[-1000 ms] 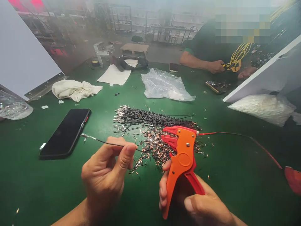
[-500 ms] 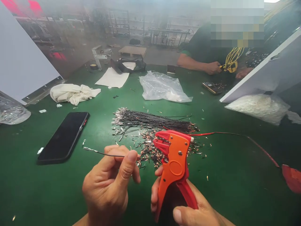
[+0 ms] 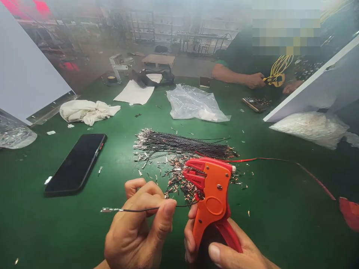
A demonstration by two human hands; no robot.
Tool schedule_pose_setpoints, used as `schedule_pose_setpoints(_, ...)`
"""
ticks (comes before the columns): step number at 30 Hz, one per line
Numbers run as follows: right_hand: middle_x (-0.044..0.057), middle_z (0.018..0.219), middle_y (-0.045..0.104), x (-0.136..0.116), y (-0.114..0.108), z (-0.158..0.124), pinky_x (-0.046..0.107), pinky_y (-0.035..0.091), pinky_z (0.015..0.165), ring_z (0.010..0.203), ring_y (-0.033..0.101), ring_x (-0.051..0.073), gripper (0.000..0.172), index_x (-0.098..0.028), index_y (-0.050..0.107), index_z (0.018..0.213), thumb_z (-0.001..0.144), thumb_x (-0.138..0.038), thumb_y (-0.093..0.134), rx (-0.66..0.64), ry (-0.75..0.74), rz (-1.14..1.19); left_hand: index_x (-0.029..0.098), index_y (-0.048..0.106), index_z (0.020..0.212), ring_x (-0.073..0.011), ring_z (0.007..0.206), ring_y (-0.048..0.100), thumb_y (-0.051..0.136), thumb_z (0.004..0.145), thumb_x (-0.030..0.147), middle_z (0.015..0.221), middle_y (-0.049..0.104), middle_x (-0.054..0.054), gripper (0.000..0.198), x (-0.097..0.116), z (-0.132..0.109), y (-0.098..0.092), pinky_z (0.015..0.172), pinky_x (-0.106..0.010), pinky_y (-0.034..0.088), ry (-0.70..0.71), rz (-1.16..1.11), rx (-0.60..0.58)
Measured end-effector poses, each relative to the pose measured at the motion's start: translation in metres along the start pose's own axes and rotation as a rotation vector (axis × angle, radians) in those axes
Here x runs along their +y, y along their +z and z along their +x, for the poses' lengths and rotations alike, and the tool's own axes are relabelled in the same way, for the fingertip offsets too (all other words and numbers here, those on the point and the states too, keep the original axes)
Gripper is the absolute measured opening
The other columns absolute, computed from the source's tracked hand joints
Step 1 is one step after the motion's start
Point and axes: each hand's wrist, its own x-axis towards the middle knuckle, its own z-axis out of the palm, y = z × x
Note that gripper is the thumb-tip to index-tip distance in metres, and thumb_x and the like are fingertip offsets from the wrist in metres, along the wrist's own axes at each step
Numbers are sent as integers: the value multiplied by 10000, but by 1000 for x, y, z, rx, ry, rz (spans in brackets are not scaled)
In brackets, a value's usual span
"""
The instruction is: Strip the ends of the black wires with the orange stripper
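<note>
My left hand (image 3: 140,224) pinches a short black wire (image 3: 140,210) between thumb and fingers. A metal terminal (image 3: 111,210) is on the wire's left end, and its right end reaches to the tool below the jaws. My right hand (image 3: 224,244) is wrapped round the handles of an orange and red wire stripper (image 3: 214,194), held upright with its jaws facing left. Behind the tool lies a bundle of black wires (image 3: 182,143) with metal terminals at the left ends. Stripped wire scraps (image 3: 179,179) are heaped in front of it, partly hidden by the stripper.
A black phone (image 3: 77,164) lies at left, near a white cloth (image 3: 88,111). A clear plastic bag (image 3: 196,102) lies behind the bundle. A red strip (image 3: 260,158) runs off to the right. Across the table a person's hands (image 3: 255,80) hold a yellow tool with yellow wires.
My left hand has moved right and down with the wire, bringing its right end to the stripper. The stripper has shifted slightly right and down.
</note>
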Motion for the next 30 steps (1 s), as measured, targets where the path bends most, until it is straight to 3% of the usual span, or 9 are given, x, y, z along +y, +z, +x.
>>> schedule_pose_setpoints(7, 39, 866, 602, -6, 5, 1, 328, 426, 708, 730, 573, 140, 478, -159, 547, 1195, 882, -491, 690, 33, 26, -8, 259, 671, 682, -126, 469, 465, 628, 932, 381, 496, 508, 64, 281, 1, -1, -5, 811, -383, 324, 0, 20, -29)
schedule_pose_setpoints(9, 32, 818, 587, -4, 2, 2, 311, 438, 682, 690, 552, 127, 436, -152, 576, 1152, 895, -491, 671, 5, 5, -8, 254, 668, 720, -129, 494, 493, 629, 929, 297, 521, 523, 66, 217, 3, 1, -9, 829, -384, 332, 27, 35, -83)
schedule_pose_setpoints(13, 4, 739, 544, 2, -1, 4, 243, 411, 629, 637, 495, 96, 328, -151, 594, 1041, 905, -439, 675, -28, -41, 64, 223, 590, 818, -133, 580, 543, 553, 891, 46, 616, 547, 66, 194, 5, 6, -18, 863, -391, 339, 149, 147, -315)
schedule_pose_setpoints(17, -17, 717, 504, 6, -2, 6, 196, 361, 572, 595, 424, 74, 233, -163, 595, 1035, 944, -373, 634, -81, -124, 134, 213, 514, 782, -122, 600, 520, 495, 911, 33, 629, 505, 70, 222, 8, 9, -22, 850, -381, 326, 211, 221, -406)
schedule_pose_setpoints(24, -15, 729, 502, 8, -7, 6, 197, 360, 572, 601, 432, 75, 221, -162, 596, 1056, 959, -360, 615, -102, -152, 145, 207, 509, 818, -116, 633, 537, 473, 911, 18, 657, 508, 68, 214, 10, 13, -28, 852, -371, 324, 225, 216, -502)
schedule_pose_setpoints(27, -13, 739, 506, 9, -7, 7, 199, 368, 569, 601, 441, 75, 212, -166, 594, 1059, 967, -357, 601, -98, -155, 165, 207, 506, 829, -118, 636, 541, 475, 901, 3, 659, 512, 68, 218, 8, 12, -27, 872, -379, 328, 212, 185, -487)
schedule_pose_setpoints(30, -18, 735, 502, 6, -5, 6, 202, 359, 572, 596, 429, 70, 228, -168, 573, 1038, 960, -379, 615, -86, -124, 134, 209, 513, 858, -120, 623, 528, 484, 892, 2, 651, 498, 72, 212, 7, 10, -22, 882, -391, 333, 204, 146, -398)
